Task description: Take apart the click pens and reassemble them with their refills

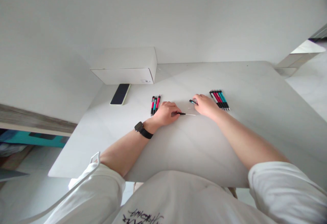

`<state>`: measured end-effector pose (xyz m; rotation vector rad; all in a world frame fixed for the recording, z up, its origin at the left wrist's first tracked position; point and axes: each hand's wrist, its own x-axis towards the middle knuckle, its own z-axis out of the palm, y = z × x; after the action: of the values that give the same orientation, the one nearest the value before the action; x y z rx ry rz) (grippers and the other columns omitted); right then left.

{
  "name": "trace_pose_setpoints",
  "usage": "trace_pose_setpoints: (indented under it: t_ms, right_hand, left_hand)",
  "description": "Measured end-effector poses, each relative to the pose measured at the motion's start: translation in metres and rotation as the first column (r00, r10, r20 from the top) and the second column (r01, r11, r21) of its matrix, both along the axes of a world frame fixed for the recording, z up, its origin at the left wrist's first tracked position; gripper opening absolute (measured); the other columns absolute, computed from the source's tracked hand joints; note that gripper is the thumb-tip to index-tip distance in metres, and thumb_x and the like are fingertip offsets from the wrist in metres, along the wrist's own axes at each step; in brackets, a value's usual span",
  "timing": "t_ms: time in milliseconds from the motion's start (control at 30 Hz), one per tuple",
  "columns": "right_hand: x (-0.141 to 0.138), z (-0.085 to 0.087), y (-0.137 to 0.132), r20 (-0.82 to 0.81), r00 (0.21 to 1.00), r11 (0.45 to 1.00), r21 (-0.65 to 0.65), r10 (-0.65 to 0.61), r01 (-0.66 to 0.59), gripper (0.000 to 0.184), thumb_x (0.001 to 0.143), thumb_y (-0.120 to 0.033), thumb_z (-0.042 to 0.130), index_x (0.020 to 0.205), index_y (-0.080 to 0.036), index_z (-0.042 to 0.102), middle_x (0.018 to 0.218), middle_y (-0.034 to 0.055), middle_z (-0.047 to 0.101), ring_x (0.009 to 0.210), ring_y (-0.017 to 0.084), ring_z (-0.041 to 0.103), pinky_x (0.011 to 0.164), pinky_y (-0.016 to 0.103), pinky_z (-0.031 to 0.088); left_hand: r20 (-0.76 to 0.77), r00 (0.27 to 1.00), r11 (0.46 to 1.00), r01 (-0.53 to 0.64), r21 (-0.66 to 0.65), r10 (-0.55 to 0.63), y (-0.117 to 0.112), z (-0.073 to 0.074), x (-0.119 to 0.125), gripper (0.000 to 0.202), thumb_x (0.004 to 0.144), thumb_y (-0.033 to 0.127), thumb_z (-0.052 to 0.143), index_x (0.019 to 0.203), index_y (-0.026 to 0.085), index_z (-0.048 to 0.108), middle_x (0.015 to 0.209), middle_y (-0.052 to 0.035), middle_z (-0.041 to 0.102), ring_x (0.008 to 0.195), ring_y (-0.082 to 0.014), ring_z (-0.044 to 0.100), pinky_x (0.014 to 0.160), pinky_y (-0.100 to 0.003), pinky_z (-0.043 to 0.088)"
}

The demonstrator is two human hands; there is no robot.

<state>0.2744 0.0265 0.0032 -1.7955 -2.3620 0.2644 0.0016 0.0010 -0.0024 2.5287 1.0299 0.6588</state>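
My left hand (pixel 166 112), a dark watch on its wrist, is closed on the black part of a disassembled pen (pixel 182 113). A thin pale refill (pixel 190 114) sticks out of that part towards the right. In my right hand (pixel 204 105) the fingers pinch a short dark pen barrel (pixel 192 101) with a bit of teal; its far end is hidden by the fingers. Beside my left hand lie 3 pens (pixel 155 105), red and teal with black ends, partly covered by the hand. A row of several pens (pixel 219 99), red, white and teal, lies just beyond my right wrist.
A white box (pixel 127 76) stands against the wall at the back left of the white table (pixel 178 149). In front of it lies a phone (pixel 120 94), dark screen up. A small pale piece (pixel 189 108) appears on the tabletop between my hands.
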Motion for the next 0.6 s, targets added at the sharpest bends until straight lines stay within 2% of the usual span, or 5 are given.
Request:
trace_pose_setpoints:
  t_ms: [133,300,433,600]
  right_hand:
    - [-0.005,0.006,-0.002,-0.073,0.997,0.998,0.069,0.022,-0.017,0.027,0.095,-0.017,0.057,0.118,-0.021,0.069,0.114,0.0119,0.071,0.101,0.026,0.067,0.089,0.035,0.050]
    - [-0.019,0.015,-0.010,-0.217,0.933,0.952,0.170,0.288,-0.254,0.029,0.099,-0.016,0.052,0.119,-0.023,0.071,0.115,0.0090,0.069,0.104,0.023,0.066,0.094,0.033,0.050]
    - [-0.027,0.018,-0.017,-0.252,0.883,0.916,0.173,0.396,-0.362,0.031,0.100,-0.017,0.050,0.118,-0.024,0.074,0.111,0.0082,0.067,0.095,0.021,0.066,0.090,0.032,0.050]
    - [-0.031,0.022,-0.023,-0.338,0.841,0.906,0.162,0.422,-0.390,0.031,0.101,-0.021,0.052,0.122,-0.027,0.073,0.117,0.0080,0.069,0.106,0.022,0.066,0.098,0.034,0.051]
  left_hand:
    - [0.042,0.999,1.000,-0.030,0.004,0.030,0.000,-0.001,-0.001,0.027,0.093,0.030,0.069,0.120,0.026,0.074,0.103,-0.0061,0.074,0.101,-0.0246,0.068,0.099,-0.043,0.049]
    - [0.180,0.970,0.985,-0.171,0.021,0.165,0.004,-0.004,-0.003,0.037,0.098,0.030,0.065,0.135,0.024,0.061,0.108,-0.0059,0.072,0.099,-0.0220,0.067,0.095,-0.040,0.052]
    - [0.188,0.971,0.987,-0.157,0.021,0.151,0.005,-0.004,-0.003,0.030,0.097,0.029,0.068,0.126,0.024,0.066,0.108,-0.0058,0.071,0.098,-0.0212,0.067,0.093,-0.038,0.053]
    - [0.138,0.986,0.995,-0.099,0.019,0.096,0.006,-0.005,-0.002,0.014,0.094,0.022,0.068,0.107,0.022,0.073,0.101,-0.0053,0.073,0.097,-0.0218,0.068,0.092,-0.038,0.052]
